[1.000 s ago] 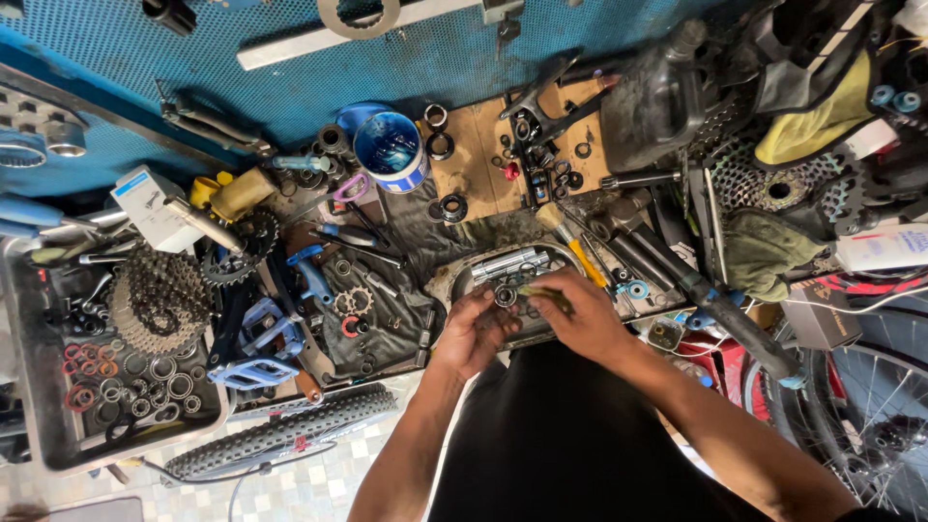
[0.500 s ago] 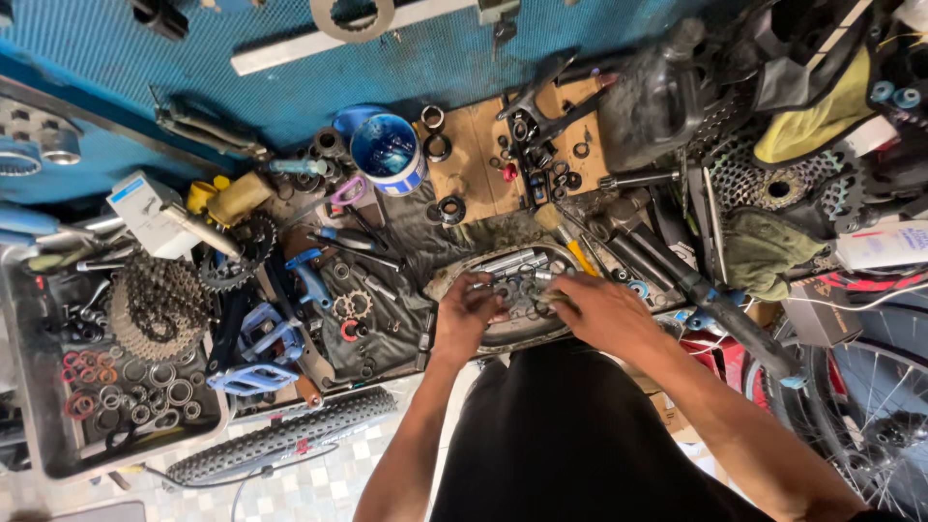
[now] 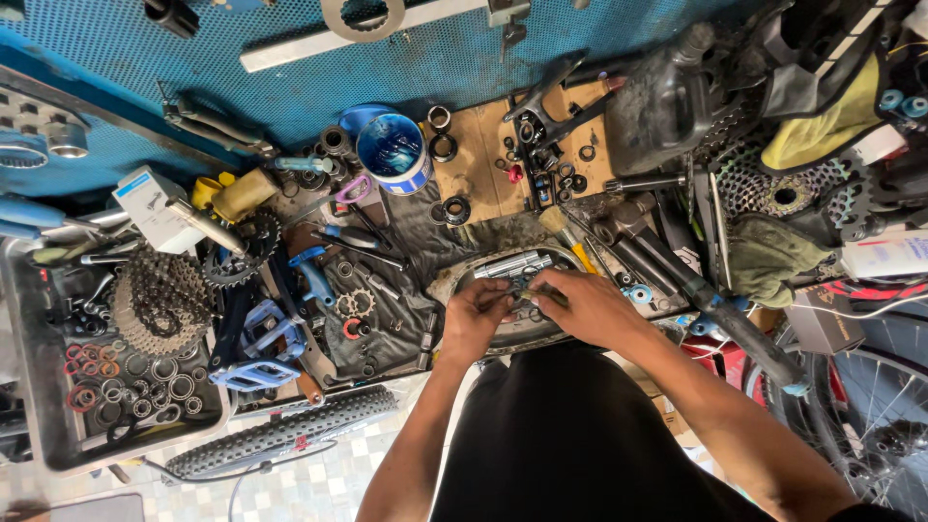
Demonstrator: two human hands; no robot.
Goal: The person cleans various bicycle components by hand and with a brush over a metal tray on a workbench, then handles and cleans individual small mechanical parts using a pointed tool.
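Hands, left hand [image 3: 476, 319] and right hand [image 3: 585, 307], are now closing together, fingers [image 3: 514, 295] pinching a small metal part [image 3: 525, 289] above the round pan [image 3: 503, 333], just below silver sockets [image 3: 512, 265].

My hands meet over a shallow metal bowl [image 3: 503, 333] at the near edge of the desk [image 3: 483, 184], my left hand [image 3: 474, 319] and right hand [image 3: 585, 307] almost touching around a small part I cannot make out. A metal cylinder [image 3: 512, 264] lies in the bowl just behind my fingers. Behind that, a tub [image 3: 391, 153] stands against the pegboard wall [image 3: 290, 68]. To my left lie a pedal [image 3: 256, 372] and, further left, a cassette of sprockets [image 3: 155, 302] above a tray of rings [image 3: 43, 435]. A tyre [image 3: 275, 440] lies before the tray. To my right, long-handled tools [image 3: 677, 280] slant towards a wheel [image 3: 870, 406].
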